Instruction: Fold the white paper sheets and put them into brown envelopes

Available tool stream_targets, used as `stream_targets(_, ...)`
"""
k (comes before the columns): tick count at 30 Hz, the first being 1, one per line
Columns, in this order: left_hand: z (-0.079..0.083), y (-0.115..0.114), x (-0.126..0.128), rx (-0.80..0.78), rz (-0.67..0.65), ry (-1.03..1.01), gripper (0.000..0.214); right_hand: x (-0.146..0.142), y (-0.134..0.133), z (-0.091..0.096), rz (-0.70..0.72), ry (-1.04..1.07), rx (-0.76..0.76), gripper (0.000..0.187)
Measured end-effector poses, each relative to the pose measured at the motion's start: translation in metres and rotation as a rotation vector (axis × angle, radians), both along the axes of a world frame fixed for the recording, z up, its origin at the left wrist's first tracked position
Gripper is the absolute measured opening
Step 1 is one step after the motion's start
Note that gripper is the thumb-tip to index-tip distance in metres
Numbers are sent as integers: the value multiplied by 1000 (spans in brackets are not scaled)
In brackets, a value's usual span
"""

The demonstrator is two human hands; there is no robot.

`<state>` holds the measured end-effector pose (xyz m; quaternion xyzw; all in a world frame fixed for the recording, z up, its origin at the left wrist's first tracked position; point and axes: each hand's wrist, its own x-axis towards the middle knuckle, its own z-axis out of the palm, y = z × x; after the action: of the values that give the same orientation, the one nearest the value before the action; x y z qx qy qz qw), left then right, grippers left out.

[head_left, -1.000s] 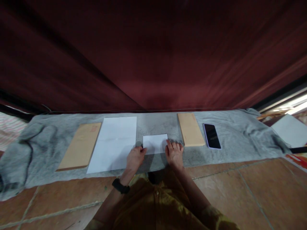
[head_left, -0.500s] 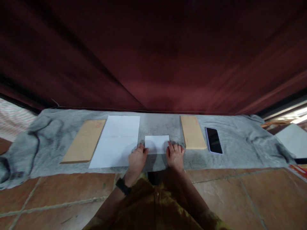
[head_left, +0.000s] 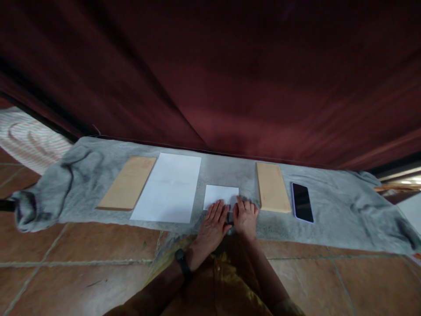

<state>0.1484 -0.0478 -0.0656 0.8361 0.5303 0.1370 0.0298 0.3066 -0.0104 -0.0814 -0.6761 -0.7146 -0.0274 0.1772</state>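
Note:
A small folded white paper (head_left: 221,194) lies on a grey cloth (head_left: 342,213) spread on the tiled floor. My left hand (head_left: 212,226) lies flat on the paper's near edge, fingers stretched out. My right hand (head_left: 246,215) rests beside it at the paper's right corner, fingers extended and pressing down. A black band is on my left wrist. Neither hand holds anything.
A large white sheet (head_left: 169,188) and a brown envelope (head_left: 128,183) lie to the left. Another brown envelope (head_left: 272,187) and a dark phone (head_left: 301,202) lie to the right. A dark red curtain (head_left: 217,74) hangs behind the cloth.
My left hand has moved from the paper's left corner onto its near edge and spread flat. The view has shifted and tilted to the left.

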Motion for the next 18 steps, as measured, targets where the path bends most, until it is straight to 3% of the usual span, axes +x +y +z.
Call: stream_targets(18, -5, -23, -13, -10, 131, 62, 83, 1, 0, 1, 3, -14, 16, 37)
